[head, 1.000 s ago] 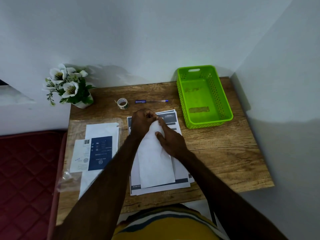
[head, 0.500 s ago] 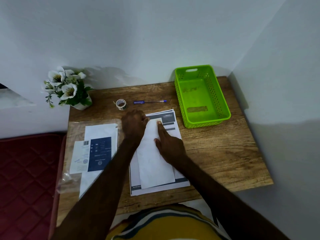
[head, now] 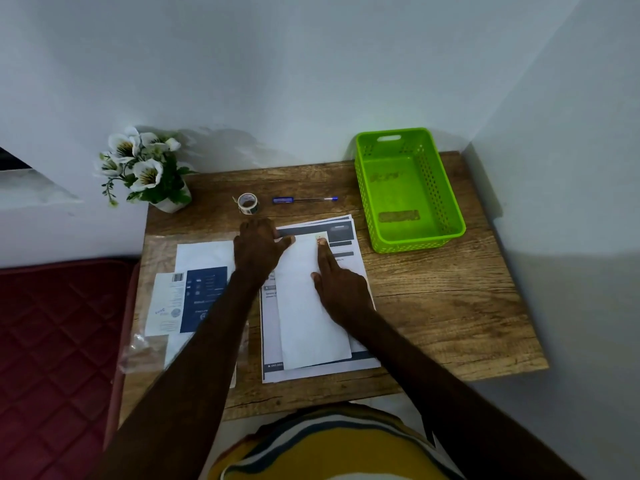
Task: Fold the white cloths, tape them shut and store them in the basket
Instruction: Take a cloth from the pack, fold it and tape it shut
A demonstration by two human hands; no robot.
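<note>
The left hand [head: 258, 249] has left the folded white cloth [head: 308, 303] at the desk's middle and reaches, fingers loose and empty, toward the tape roll [head: 248, 203] by the back edge. The right hand [head: 337, 289] presses flat, pinning the fold, so taping looks next; the basket [head: 446, 233] waits at the back right corner.

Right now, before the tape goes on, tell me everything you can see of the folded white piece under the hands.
The folded white piece is a long, narrow strip, plain white, smooth like paper, lying flat and slightly slanted on printed sheets in the middle of the wooden table. The right hand presses its right edge, the index fingertip near the far corner, where a small reddish mark shows. The left hand touches the far left corner. The near end is free.
</note>
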